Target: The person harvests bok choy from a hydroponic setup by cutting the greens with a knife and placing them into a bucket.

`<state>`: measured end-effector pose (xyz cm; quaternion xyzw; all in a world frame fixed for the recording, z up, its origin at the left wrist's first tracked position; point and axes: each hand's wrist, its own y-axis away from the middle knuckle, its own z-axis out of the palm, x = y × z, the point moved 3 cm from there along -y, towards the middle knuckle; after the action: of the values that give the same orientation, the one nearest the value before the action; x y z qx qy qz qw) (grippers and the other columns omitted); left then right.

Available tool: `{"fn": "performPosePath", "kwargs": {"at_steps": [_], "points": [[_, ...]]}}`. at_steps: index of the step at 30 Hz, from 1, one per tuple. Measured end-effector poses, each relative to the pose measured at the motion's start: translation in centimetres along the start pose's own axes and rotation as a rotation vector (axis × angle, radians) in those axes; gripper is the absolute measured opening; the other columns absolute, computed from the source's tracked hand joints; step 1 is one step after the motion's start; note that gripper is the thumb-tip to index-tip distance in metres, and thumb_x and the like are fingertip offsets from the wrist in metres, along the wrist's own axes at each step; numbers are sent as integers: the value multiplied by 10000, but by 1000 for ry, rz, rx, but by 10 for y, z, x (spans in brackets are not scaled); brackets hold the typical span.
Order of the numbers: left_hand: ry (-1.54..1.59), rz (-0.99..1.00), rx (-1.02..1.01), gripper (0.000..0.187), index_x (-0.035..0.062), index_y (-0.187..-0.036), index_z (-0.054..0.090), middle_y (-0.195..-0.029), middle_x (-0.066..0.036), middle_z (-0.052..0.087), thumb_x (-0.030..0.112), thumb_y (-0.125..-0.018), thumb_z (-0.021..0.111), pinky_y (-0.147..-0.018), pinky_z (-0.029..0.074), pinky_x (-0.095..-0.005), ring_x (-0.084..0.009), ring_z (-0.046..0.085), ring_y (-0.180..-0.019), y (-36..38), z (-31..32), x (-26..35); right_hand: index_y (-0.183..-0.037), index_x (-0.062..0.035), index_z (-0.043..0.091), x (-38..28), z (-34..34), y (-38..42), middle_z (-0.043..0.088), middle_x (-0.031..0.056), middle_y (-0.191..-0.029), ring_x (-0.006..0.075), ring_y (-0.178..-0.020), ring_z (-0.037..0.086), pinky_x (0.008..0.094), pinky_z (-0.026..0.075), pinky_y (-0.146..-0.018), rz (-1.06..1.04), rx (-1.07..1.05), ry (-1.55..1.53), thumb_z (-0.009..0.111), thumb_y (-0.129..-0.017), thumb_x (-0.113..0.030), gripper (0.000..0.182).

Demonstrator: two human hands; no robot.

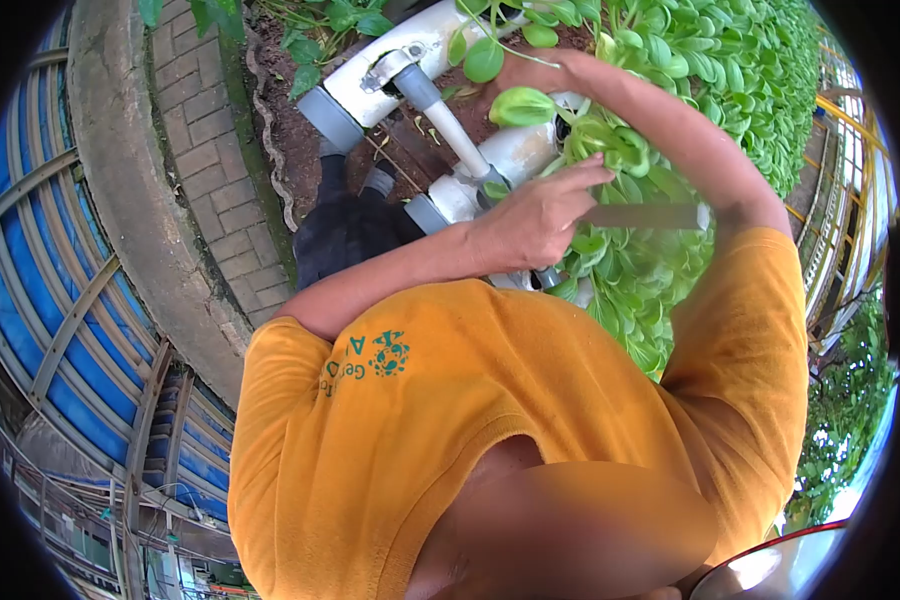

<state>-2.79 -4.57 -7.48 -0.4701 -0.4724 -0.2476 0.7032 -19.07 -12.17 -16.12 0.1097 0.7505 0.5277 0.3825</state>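
On the white pipe [510,150]: leafy plant [522,106], toward 12 o'clock; light, soft, easily bruised; best held low at the stem.
Right hand [545,72]: on the plant; fingers hidden, grip unclear.
Left hand [535,218]: 6 o'clock of the plant, closed around a knife [640,216].
Beyond: brick path [205,150], 9 o'clock.

two hands [535,215], two white pipes [410,55], one knife [640,216]

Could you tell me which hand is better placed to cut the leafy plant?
Left, probably: the left hand holds what looks like a blade among the leaves, while the right hand grips the leafy plant by the white pipe.
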Motion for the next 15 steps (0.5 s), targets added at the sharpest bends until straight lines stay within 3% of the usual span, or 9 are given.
{"fn": "performPosePath", "kwargs": {"at_steps": [3,5,8,11,15], "points": [[-6,-13,-7,211,-106,-878,606,-1295,-227,544,-143,-713,480,-1019,457,-435,-402,450,-1309,-1,3,2,-1104,-52,657,10,-30,28,689,186,-974,281,-891,692,371,564,-769,-37,254,830,627,-862,-180,275],[-30,-7,-11,212,-103,-878,608,-1292,-231,545,-144,-714,480,-1022,455,-437,-404,448,-1311,-2,5,2,-1221,-118,614,5,-53,53,671,170,-1090,303,-1049,644,424,518,-876,342,391,755,604,-884,-186,344],[-31,-11,-28,209,-103,-877,609,-1287,-252,539,-137,-714,484,-1030,447,-449,-427,452,-1298,-4,10,2,-900,-93,699,10,-61,66,677,136,-848,313,-687,610,415,487,-638,-253,718,715,576,-841,-204,176],[-37,-14,-42,214,-105,-880,610,-1288,-256,537,-136,-709,486,-1036,442,-454,-437,456,-1291,-4,14,2,-1192,-133,629,-27,-35,70,671,120,-1125,295,-1081,632,418,509,-912,395,214,903,599,-882,-154,312],[-54,-13,-45,225,-102,-887,613,-1287,-257,538,-137,-705,485,-1038,439,-459,-442,457,-1289,-5,12,3,-1050,-134,682,-3,-24,52,694,74,-1082,278,-1045,651,396,518,-894,383,148,1149,587,-877,-130,197]]}}
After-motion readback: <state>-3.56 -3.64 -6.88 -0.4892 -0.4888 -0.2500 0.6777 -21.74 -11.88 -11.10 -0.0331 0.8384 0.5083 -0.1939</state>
